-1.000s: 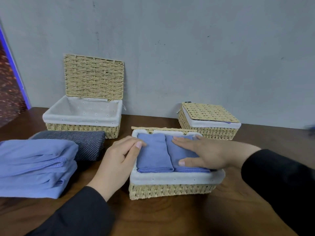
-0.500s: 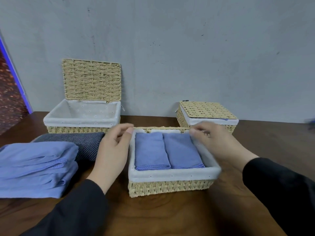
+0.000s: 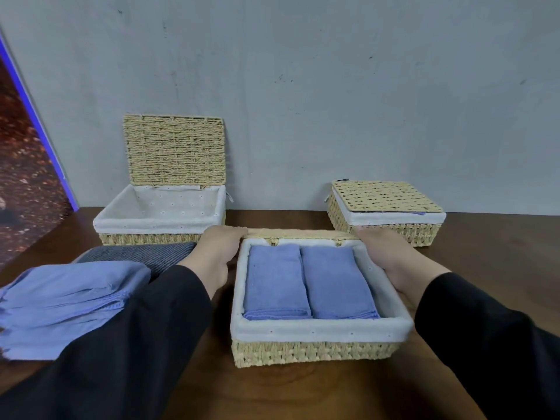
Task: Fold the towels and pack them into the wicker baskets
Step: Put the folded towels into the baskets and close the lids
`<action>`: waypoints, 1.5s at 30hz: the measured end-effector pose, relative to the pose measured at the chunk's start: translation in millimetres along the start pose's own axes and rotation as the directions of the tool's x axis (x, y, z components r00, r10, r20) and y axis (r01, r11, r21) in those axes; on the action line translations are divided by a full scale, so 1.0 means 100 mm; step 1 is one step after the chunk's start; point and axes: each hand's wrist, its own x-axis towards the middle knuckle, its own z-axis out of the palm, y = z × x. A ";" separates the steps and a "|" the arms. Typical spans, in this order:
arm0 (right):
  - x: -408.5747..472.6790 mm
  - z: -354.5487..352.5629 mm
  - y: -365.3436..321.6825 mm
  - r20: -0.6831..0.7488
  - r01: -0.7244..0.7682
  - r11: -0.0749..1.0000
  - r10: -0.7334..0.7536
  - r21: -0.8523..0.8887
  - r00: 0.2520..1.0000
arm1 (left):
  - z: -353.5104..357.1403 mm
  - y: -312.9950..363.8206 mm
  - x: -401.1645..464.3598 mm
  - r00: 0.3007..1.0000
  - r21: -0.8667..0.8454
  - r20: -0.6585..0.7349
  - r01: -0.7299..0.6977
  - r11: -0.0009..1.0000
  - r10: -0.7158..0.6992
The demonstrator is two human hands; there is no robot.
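Wicker basket [image 3: 312, 353] w/ two blue towels [image 3: 306, 283] packed: both hands, left [image 3: 216, 253] & right [image 3: 383, 256], had left the towels, now gripped far lid [image 3: 300, 232] corners, presumably to close it.

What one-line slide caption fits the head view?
Both hands, left and right, reach the folded-back lid of the front basket holding two blue towels.

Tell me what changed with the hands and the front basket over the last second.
The right hand left the folded towels; both it and the left hand moved to the front basket's far corners, reaching its lid. Towels, other baskets and the side stack stayed put.
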 end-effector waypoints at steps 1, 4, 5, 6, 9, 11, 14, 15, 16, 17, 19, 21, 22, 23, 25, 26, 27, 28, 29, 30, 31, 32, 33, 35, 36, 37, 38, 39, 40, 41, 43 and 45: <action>0.02 0.01 -0.01 0.006 -0.008 0.998 0.007 0.067 1.000 | 0.01 0.01 0.00 1.000 -0.002 -0.010 -0.023 1.000 0.023; 0.07 0.01 -0.04 0.012 -0.017 0.981 0.015 0.192 1.000 | 0.03 0.06 -0.02 0.991 -0.012 0.017 -0.132 0.991 0.132; 0.06 -0.01 -0.07 0.017 -0.003 0.979 0.000 0.204 1.000 | 0.04 0.08 -0.05 0.983 -0.006 0.028 -0.179 0.984 0.179; 0.06 -0.01 -0.08 0.032 0.026 0.978 -0.033 0.207 0.999 | 0.04 0.10 -0.08 0.974 0.003 0.035 -0.222 0.975 0.222; 0.01 -0.05 -0.15 0.013 0.135 0.967 -0.142 0.215 0.990 | 0.04 0.11 -0.12 0.946 0.006 0.046 -0.322 0.947 0.322; -0.04 -0.07 -0.20 -0.018 0.182 0.939 -0.185 0.290 0.983 | 0.03 0.11 -0.16 0.931 0.016 0.034 -0.364 0.931 0.363; -0.16 -0.14 -0.28 -0.060 0.248 0.922 -0.241 0.297 0.969 | 0.02 0.18 -0.31 0.885 0.028 0.042 -0.465 0.885 0.463; -0.22 -0.17 -0.29 -0.071 0.273 0.918 -0.264 0.288 0.962 | 0.02 0.22 -0.41 0.869 0.013 0.041 -0.493 0.870 0.492; -0.29 -0.20 -0.28 -0.069 0.288 0.912 -0.280 0.293 0.958 | 0.01 0.26 -0.48 0.858 -0.018 0.051 -0.512 0.859 0.512; -0.41 -0.22 -0.26 -0.061 0.305 0.900 -0.301 0.312 0.952 | -0.01 0.28 -0.56 0.841 -0.043 0.072 -0.534 0.844 0.536; -0.70 -0.24 -0.19 -0.043 0.372 0.874 -0.379 0.312 0.925 | -0.05 0.26 -0.73 0.803 0.001 0.124 -0.587 0.809 0.583; -0.94 -0.27 -0.03 -0.063 0.475 0.850 -0.474 0.226 0.878 | -0.18 0.12 -0.89 0.744 0.112 0.164 -0.667 0.737 0.648; -1.06 -0.31 0.09 -0.051 0.536 0.823 -0.537 0.189 0.842 | -0.26 0.00 -0.96 0.699 0.165 0.200 -0.715 0.680 0.687; -1.16 -0.35 0.21 -0.011 0.597 0.790 -0.602 0.142 0.799 | -0.35 -0.14 -1.00 0.655 0.215 0.256 -0.756 0.619 0.711; -1.29 -0.43 0.48 0.137 0.694 0.720 -0.687 -0.012 0.714 | -0.52 -0.42 -1.03 0.597 0.315 0.369 -0.802 0.508 0.713; -1.31 -0.45 0.59 0.214 0.738 0.664 -0.708 -0.122 0.673 | -0.58 -0.53 -1.02 0.582 0.378 0.415 -0.809 0.450 0.699; -1.32 -0.46 0.69 0.275 0.776 0.589 -0.726 -0.225 0.630 | -0.62 -0.61 -1.03 0.566 0.444 0.455 -0.814 0.376 0.687; -1.33 -0.45 0.74 0.311 0.796 0.509 -0.738 -0.327 0.599 | -0.63 -0.67 -1.04 0.546 0.511 0.489 -0.811 0.284 0.680; -1.33 -0.42 0.76 0.311 0.797 0.435 -0.756 -0.419 0.576 | -0.62 -0.70 -1.05 0.525 0.566 0.516 -0.802 0.191 0.677; -1.33 -0.38 0.75 0.292 0.787 0.380 -0.778 -0.486 0.556 | -0.59 -0.71 -1.08 0.507 0.602 0.537 -0.790 0.114 0.674; -1.33 -0.34 0.72 0.271 0.771 0.351 -0.792 -0.532 0.547 | -0.56 -0.71 -1.10 0.493 0.626 0.553 -0.778 0.055 0.672; -1.32 -0.30 0.69 0.252 0.755 0.339 -0.799 -0.561 0.546 | -0.52 -0.72 -1.11 0.477 0.645 0.560 -0.764 0.004 0.677; -1.31 -0.26 0.66 0.235 0.744 0.321 -0.811 -0.586 0.535 | -0.49 -0.72 -1.12 0.461 0.665 0.563 -0.746 -0.044 0.686; -1.29 -0.20 0.61 0.213 0.713 0.289 -0.824 -0.639 0.525 | -0.44 -0.73 -1.12 0.445 0.711 0.543 -0.695 -0.108 0.712; -1.28 -0.17 0.57 0.206 0.698 0.276 -0.828 -0.661 0.522 | -0.42 -0.73 -1.11 0.438 0.729 0.527 -0.674 -0.123 0.728; -1.26 -0.13 0.53 0.205 0.685 0.267 -0.826 -0.678 0.525 | -0.41 -0.72 -1.08 0.423 0.740 0.511 -0.660 -0.132 0.748; -1.24 -0.09 0.47 0.212 0.672 0.258 -0.819 -0.694 0.534 | -0.38 -0.70 -1.04 0.405 0.747 0.503 -0.648 -0.148 0.764; -1.20 -0.04 0.42 0.223 0.663 0.245 -0.813 -0.708 0.538 | -0.35 -0.69 -0.99 0.392 0.751 0.507 -0.638 -0.170 0.767; -1.14 0.02 0.39 0.228 0.652 0.235 -0.808 -0.720 0.543 | -0.32 -0.68 -0.91 0.382 0.754 0.517 -0.626 -0.197 0.766; -1.08 0.08 0.35 0.227 0.638 0.231 -0.802 -0.735 0.552 | -0.29 -0.66 -0.83 0.368 0.758 0.526 -0.612 -0.226 0.767; -0.97 0.21 0.29 0.204 0.602 0.228 -0.801 -0.765 0.563 | -0.23 -0.58 -0.68 0.409 0.766 0.535 -0.604 -0.221 0.739; -0.89 0.31 0.21 0.177 0.574 0.243 -0.797 -0.782 0.578 | -0.15 -0.50 -0.58 0.499 0.783 0.533 -0.596 -0.176 0.683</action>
